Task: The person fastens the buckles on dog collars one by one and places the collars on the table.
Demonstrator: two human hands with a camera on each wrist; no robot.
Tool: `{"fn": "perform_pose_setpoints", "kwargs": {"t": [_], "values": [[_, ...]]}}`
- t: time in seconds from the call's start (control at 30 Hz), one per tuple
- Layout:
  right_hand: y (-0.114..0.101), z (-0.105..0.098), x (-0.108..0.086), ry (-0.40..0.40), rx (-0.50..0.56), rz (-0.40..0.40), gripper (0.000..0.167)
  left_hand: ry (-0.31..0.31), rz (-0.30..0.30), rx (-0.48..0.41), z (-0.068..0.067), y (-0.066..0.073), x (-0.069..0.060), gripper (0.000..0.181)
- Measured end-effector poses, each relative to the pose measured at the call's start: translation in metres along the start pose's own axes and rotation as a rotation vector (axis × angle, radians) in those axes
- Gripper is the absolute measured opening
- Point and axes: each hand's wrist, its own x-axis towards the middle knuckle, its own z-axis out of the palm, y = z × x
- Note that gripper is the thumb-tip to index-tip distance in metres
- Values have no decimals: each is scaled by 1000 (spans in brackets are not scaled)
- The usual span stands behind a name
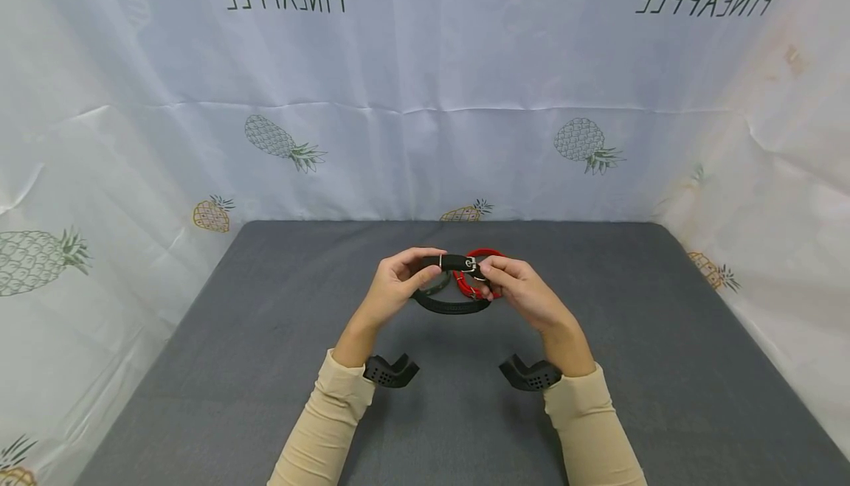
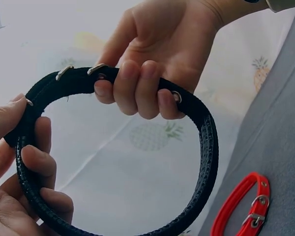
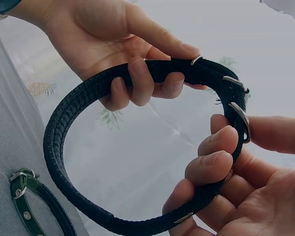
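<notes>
A black collar (image 1: 454,262) with a metal buckle, closed into a ring, is held up between both hands above the table. My left hand (image 1: 393,285) pinches the strap near a metal keeper loop, thumb in front and fingers behind. At the buckle end, my right hand (image 1: 524,293) pinches the strap, thumb beside the buckle; in the right wrist view its fingers curl through the ring. Behind the black collar a red collar (image 2: 250,206) lies on the table, buckle fastened. A dark green collar (image 3: 27,211) with metal eyelets lies to the left of the red one, partly hidden.
The grey table (image 1: 265,368) extends around the hands to a straight back edge. White curtains (image 1: 412,161) with pineapple prints hang behind it and at both sides. Black wrist mounts (image 1: 392,372) stick out inward from both forearms.
</notes>
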Motion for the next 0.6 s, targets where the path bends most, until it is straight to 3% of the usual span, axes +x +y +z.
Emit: {"fn": "perform_pose_setpoints", "kwargs": {"t": [0.37, 0.6], "values": [[0, -3, -3, -20, 15, -40, 18, -19, -51, -4, -2, 1, -1, 48], [1, -4, -3, -8, 10, -54, 17, 16, -71, 26, -3, 3, 0, 38]]}}
